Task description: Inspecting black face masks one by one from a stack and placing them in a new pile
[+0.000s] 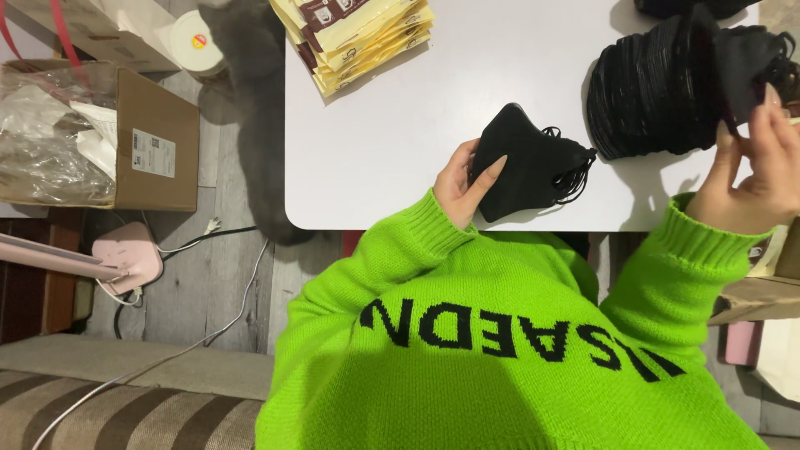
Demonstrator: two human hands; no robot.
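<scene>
Green-sleeved left hand (463, 179) grips a small stack of black masks (533, 165) at the white surface's (400, 125) near edge; right hand (762, 167) pinches one black mask (742, 54) above a larger pile (650, 87).

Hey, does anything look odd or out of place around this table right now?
One thing: a grey cat stands on the floor against the white table's left edge, beside the cardboard box. The left hand grips a small black mask bundle; the right hand lifts one mask off the big stack.
</scene>
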